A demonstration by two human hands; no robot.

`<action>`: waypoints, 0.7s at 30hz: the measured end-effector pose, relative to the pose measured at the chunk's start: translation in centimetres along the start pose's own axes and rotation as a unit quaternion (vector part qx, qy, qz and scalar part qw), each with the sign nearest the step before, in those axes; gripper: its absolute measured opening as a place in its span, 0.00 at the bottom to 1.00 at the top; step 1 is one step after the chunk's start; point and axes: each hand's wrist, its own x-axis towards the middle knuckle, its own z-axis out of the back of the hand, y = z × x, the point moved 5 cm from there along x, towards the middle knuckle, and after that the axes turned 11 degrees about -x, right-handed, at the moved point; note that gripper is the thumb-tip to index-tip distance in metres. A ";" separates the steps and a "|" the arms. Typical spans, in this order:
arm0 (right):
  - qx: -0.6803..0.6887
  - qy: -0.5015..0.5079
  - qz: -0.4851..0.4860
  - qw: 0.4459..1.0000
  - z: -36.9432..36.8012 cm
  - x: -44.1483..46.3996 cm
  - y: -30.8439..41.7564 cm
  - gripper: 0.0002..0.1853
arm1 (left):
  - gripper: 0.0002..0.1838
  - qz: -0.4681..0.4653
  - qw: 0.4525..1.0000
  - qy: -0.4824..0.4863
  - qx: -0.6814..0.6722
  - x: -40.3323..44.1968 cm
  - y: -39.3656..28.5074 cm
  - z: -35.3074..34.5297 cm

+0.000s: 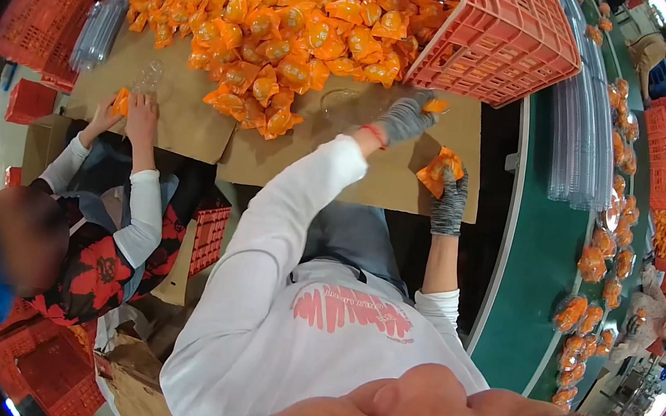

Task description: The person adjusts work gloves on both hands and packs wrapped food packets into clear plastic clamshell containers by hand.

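Observation:
My left hand (407, 119), in a grey knit glove, reaches over the cardboard-covered table. Its fingers are closed by a small orange-wrapped packet (437, 105), partly hidden by the hand, with some clear plastic showing beside it. My right hand (450, 202), gloved the same way, grips another orange-wrapped packet (440, 171) near the table's right side. Just left of my left hand, a clear plastic container (339, 102) lies on the cardboard (289, 157). Beyond both hands rises a large heap of orange-wrapped packets (289, 24).
A red crate (503, 42) leans at the heap's right. Stacked clear trays (581, 114) and filled packs (586, 314) lie along the green conveyor (535, 224). At left, a co-worker (109, 239) handles an orange packet beside a clear container (148, 77). Crates (49, 15) stand behind.

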 end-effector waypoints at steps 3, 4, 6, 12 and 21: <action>0.014 0.020 -0.013 1.000 -0.6 -0.2 0.8 0.23 | 0.18 0.080 0.801 0.011 -0.593 -3.7 0.0 1.2; 0.023 0.034 -0.022 0.999 -1.2 -0.2 0.9 0.23 | 0.18 0.099 0.733 0.048 -0.672 -4.8 -0.2 1.6; 0.033 0.055 -0.032 0.997 -2.0 -0.1 0.5 0.23 | 0.19 0.127 0.569 0.115 -0.805 -7.1 -0.8 2.7; 0.051 0.074 -0.039 0.995 -4.5 -0.8 -0.3 0.24 | 0.22 0.139 0.609 0.032 -0.780 -12.2 1.0 6.8; 0.015 0.108 -0.063 0.992 -6.5 -1.0 -0.1 0.24 | 0.22 0.137 0.749 -0.157 -0.629 -17.1 2.5 11.7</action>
